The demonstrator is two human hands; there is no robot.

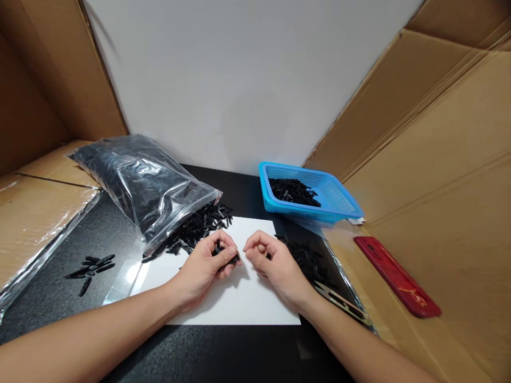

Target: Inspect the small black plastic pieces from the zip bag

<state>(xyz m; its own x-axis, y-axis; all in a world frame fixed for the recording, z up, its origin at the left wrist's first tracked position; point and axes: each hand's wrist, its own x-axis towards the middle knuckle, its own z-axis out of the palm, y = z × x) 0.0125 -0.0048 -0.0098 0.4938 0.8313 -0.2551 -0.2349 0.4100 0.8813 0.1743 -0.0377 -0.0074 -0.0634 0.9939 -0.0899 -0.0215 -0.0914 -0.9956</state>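
My left hand is curled around several small black strip-shaped pieces, with thumb and fingers pressed together over a white sheet. Facing it, my right hand is closed, thumb against fingertips; a bit of black shows within its curl, and what it pinches is too small to make out. A narrow gap separates the two hands. Behind my left hand, a heap of the same black pieces spills from the mouth of a clear plastic bag filled with them.
A blue basket holding black pieces stands at the back right. More black pieces lie beside my right wrist, near a flat metallic tool. A small group of pieces lies at left. Cardboard walls flank the table; a red object lies right.
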